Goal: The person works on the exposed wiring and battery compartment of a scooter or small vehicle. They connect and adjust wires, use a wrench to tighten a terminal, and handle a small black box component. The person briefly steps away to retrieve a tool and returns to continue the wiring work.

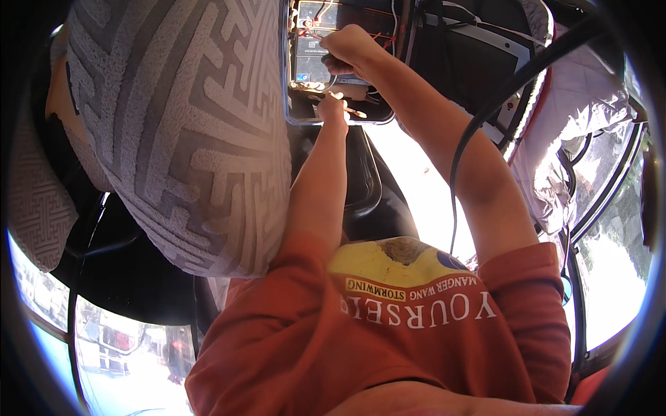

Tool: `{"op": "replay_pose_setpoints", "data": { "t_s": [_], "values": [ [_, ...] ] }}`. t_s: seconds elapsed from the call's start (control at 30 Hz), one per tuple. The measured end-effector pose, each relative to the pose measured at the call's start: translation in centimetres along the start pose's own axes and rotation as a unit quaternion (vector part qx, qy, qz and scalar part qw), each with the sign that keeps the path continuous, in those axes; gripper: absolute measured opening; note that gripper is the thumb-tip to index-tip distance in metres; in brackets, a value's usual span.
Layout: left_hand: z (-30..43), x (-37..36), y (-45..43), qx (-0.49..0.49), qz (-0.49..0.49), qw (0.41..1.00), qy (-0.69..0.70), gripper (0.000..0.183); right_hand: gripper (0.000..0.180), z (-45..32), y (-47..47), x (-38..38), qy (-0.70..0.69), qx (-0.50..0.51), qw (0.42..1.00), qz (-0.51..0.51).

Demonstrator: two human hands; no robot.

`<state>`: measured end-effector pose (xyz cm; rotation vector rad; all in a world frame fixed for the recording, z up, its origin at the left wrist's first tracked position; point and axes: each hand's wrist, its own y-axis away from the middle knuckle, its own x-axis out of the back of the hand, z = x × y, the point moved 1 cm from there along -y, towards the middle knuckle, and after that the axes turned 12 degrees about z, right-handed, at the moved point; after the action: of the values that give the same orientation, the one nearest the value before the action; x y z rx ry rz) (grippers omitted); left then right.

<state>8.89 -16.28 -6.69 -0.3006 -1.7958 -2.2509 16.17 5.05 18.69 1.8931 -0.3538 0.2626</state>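
At the top, an open compartment holds grey battery blocks with wires and metal terminals. My right hand is closed over the batteries, around a thin object whose tip points at a terminal with a red part; what it is cannot be told. Nearer to me, at the compartment's near edge, is my left hand, its fingers curled round a slender reddish item that sticks out to the right, perhaps a cable end or tool. The palms and much of both grips are hidden.
A patterned grey padded seat cushion stands close at the left. A black cable hangs across my right arm. Right of the compartment lies a dark panel with a pale frame, beside quilted fabric. Black bodywork lies below the compartment.
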Motion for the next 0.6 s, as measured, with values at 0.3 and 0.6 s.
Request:
{"op": "replay_pose_setpoints", "data": {
  "t_s": [0.3, 0.6],
  "values": [
    [0.6, 2.3, 0.6, 0.111, -0.043, 0.980, 0.160, 0.027, 0.016, -1.1, -3.6, -3.2, 0.104, 0.020, 0.994, 0.017],
    [7.6, 4.4, 8.0, 0.139, -0.021, 0.978, 0.157, 0.033, 0.028, -3.4, -1.8, -3.1, 0.284, 0.161, 0.945, -0.028]
  ]
}}
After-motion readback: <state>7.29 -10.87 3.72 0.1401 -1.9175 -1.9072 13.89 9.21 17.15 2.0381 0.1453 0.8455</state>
